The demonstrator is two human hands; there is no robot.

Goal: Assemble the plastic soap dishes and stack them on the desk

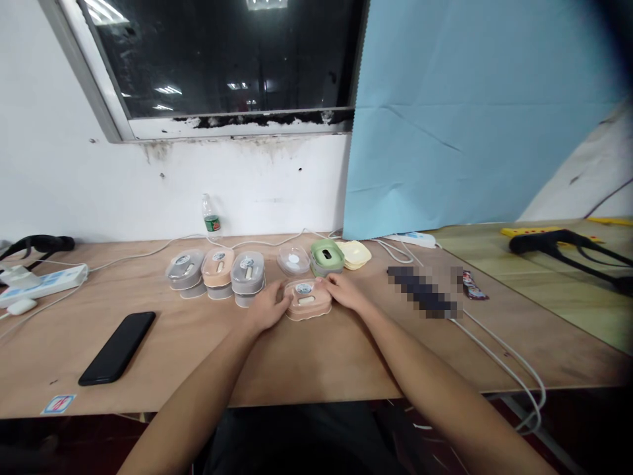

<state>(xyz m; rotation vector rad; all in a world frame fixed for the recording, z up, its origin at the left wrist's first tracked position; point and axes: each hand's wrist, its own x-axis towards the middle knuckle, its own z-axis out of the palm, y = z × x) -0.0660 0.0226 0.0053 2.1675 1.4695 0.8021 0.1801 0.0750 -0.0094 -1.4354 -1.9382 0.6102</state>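
Observation:
A pink soap box with a clear lid [307,298] lies on the wooden table [306,359] in front of me. My left hand [267,309] grips its left side and my right hand [345,291] grips its right side, fingers curled against it. To the left stand three lidded boxes in a row: a grey one [184,269], a peach one [218,266] and another grey one [248,271]. Behind the pink box lie a loose clear lid [293,260], a green box [327,256] and a pale yellow tray [355,254].
A black phone [118,347] lies at the left front. White power strips [44,284] and cables sit at the far left and back right. A small bottle [211,218] stands by the wall. A blue sheet [469,119] hangs at the right. A black tripod [568,247] lies at the far right.

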